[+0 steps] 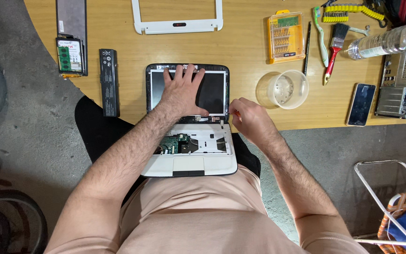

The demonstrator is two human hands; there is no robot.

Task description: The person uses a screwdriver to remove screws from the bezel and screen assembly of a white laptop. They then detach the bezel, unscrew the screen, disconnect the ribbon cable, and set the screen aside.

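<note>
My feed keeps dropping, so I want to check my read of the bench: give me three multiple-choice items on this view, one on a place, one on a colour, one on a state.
1. Where does the left hand rest?
A. Flat on the laptop screen panel
B. On the black battery
C. In the clear plastic cup

2. What colour is the handle of the paintbrush?
A. Blue
B. Red
C. Green

3. What state is the small laptop in?
A. Closed and whole
B. Open with keyboard in place
C. Open flat, keyboard gone, circuit board showing

Answers:
1 A: the palm and spread fingers lie on the dark panel.
2 B: the handle near the cup is red.
3 C: green board shows in the base, and the white bezel frame lies apart on the table.
</note>
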